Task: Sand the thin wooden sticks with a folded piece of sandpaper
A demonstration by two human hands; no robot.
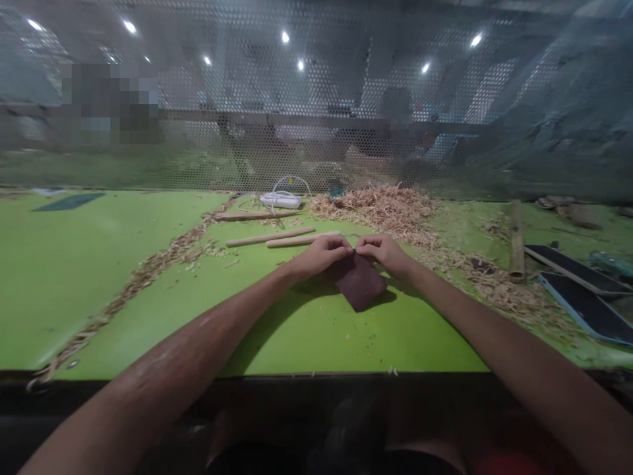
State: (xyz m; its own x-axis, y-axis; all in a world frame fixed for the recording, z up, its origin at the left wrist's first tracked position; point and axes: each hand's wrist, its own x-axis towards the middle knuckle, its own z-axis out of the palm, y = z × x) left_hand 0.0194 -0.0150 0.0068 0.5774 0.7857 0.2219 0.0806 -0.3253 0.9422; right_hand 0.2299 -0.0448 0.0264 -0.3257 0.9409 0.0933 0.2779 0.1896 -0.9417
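Note:
Both hands pinch the upper edge of a dark maroon piece of sandpaper [359, 285], whose lower corner hangs toward the green table. My left hand [324, 255] is closed on it at the left, thumb against fingers. Close beside it, my right hand [383, 254] grips the same edge, the two sets of fingertips almost touching. Just beyond my left hand lies a smooth, pale wooden stick [297, 241], its right end near the fingers. A second wooden stick [270, 237] lies alongside, farther left.
Wood shavings [383, 208] are heaped behind the hands and trail right. A white power strip [280, 200] with a cable lies near the mesh screen [316, 145]. Two phones [588, 307] and a bamboo piece [516, 241] are at right. A strip of shavings [148, 270] crosses the green table [306, 343].

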